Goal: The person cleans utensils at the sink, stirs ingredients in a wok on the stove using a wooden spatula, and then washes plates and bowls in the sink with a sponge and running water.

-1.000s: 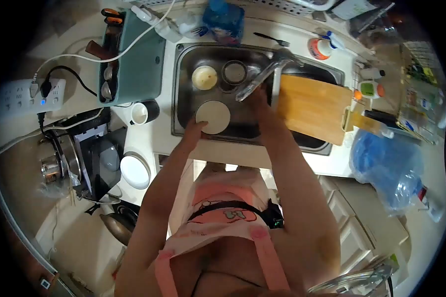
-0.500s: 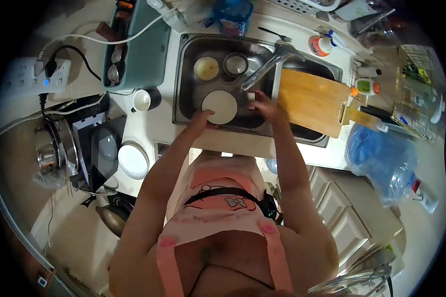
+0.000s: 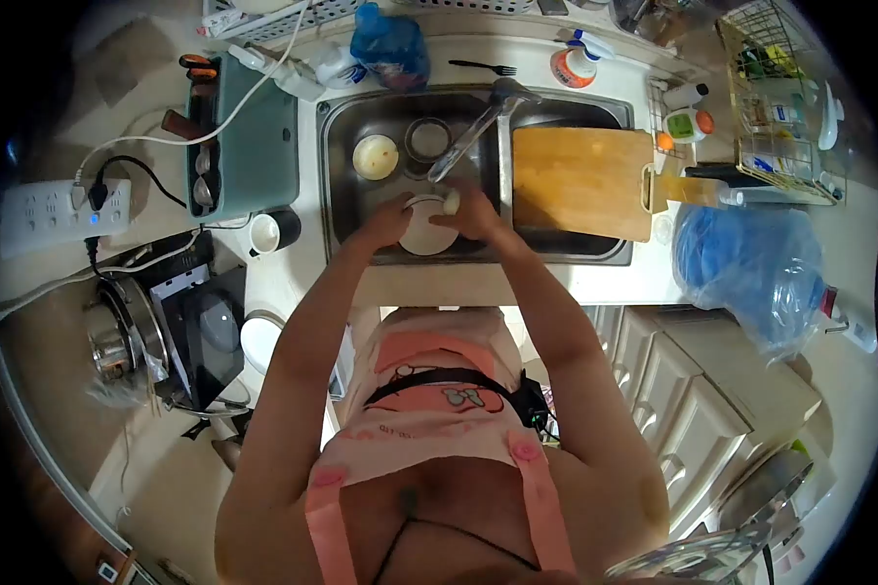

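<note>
In the left sink basin (image 3: 338,210) a round white plate (image 3: 429,237) is between my two hands, near the front wall. My left hand (image 3: 388,222) grips its left rim, fingers curled over the edge. At the upper right rim, my right hand (image 3: 475,216) is closed on a small pale sponge-like piece (image 3: 451,202), which touches the plate or lies just above it. Behind them sit a pale bowl with food specks (image 3: 376,158) and a round metal bowl (image 3: 428,140). Over the basin slants the faucet (image 3: 468,141).
A wooden cutting board (image 3: 580,185) covers much of the right basin. A fork (image 3: 483,67) and a spray bottle (image 3: 574,66) are behind the sink. To the left stand a mug (image 3: 266,233), a green utensil box (image 3: 254,146) and a power strip (image 3: 63,214). Blue plastic (image 3: 746,263) lies at right.
My right hand has moved left, bringing the pale piece to the plate's rim. My left hand has shifted up along the plate's left side. The whole view has also shifted.
</note>
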A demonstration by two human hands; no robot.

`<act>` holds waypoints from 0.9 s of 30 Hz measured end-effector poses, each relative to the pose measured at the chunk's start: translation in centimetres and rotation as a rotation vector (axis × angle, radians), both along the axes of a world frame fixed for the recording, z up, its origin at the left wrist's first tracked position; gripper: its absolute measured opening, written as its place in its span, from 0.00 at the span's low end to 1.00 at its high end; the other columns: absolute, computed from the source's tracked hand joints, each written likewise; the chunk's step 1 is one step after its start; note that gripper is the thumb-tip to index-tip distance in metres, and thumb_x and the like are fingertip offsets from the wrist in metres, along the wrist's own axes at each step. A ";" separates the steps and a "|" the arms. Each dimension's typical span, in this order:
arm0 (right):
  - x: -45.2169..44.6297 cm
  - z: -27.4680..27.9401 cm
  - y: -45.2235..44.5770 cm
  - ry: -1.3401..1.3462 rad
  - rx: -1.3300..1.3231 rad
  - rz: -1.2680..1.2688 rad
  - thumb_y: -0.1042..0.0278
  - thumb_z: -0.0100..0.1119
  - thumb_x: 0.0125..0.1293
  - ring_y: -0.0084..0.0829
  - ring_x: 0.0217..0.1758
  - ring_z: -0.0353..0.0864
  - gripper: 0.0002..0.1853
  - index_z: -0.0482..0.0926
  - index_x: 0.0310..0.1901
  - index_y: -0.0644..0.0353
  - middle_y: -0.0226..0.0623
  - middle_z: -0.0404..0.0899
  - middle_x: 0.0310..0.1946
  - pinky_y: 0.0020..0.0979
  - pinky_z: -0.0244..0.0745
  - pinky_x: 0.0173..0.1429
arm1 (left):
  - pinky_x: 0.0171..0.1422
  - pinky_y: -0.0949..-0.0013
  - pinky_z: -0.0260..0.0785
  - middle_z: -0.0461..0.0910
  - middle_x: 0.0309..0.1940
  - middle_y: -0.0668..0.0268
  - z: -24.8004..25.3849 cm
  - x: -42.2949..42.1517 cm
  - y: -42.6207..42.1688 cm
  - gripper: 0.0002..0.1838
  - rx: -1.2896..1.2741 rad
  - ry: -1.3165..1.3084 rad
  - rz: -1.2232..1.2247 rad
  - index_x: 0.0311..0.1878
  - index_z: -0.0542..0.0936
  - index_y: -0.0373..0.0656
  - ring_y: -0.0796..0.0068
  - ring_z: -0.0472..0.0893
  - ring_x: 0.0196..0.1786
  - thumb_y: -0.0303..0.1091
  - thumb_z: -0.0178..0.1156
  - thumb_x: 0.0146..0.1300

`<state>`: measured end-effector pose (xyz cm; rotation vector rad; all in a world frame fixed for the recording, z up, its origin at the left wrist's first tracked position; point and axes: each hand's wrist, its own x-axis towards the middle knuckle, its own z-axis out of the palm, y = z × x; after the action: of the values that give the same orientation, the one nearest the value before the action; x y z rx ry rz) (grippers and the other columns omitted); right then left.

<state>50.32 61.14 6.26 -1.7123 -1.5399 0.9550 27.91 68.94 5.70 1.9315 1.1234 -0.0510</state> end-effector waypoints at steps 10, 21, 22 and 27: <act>-3.4 -0.3 1.9 -0.353 -0.001 0.055 0.67 0.68 0.53 0.50 0.44 0.85 0.18 0.83 0.46 0.60 0.50 0.84 0.39 0.48 0.81 0.46 | 0.60 0.48 0.73 0.81 0.51 0.45 2.0 2.6 -0.4 0.19 0.180 0.153 -0.054 0.59 0.76 0.37 0.42 0.79 0.56 0.29 0.53 0.66; -3.1 -5.9 -0.1 0.877 -0.535 -0.703 0.63 0.70 0.58 0.34 0.42 0.87 0.21 0.82 0.48 0.69 0.42 0.86 0.39 0.41 0.83 0.43 | 0.56 0.56 0.76 0.81 0.53 0.49 0.9 5.3 -3.2 0.23 -0.451 -0.468 0.989 0.67 0.72 0.43 0.57 0.82 0.55 0.34 0.56 0.69; -2.0 -1.8 0.3 0.820 -0.539 -0.629 0.63 0.70 0.57 0.38 0.43 0.88 0.22 0.82 0.49 0.70 0.44 0.86 0.41 0.43 0.83 0.43 | 0.55 0.56 0.77 0.81 0.53 0.49 2.9 5.6 -2.8 0.24 -0.462 -0.420 0.970 0.67 0.72 0.43 0.57 0.83 0.53 0.34 0.57 0.69; 2.1 -1.7 1.8 -0.013 -0.207 -0.109 0.58 0.65 0.60 0.49 0.47 0.87 0.21 0.83 0.52 0.61 0.52 0.86 0.40 0.43 0.82 0.49 | 0.53 0.52 0.78 0.81 0.50 0.50 3.4 3.0 0.9 0.23 0.191 -0.088 0.190 0.64 0.74 0.45 0.52 0.84 0.49 0.36 0.59 0.67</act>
<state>52.44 62.93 4.61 -1.9281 -1.3802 1.0792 30.92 69.80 9.09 1.9624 1.2851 0.2503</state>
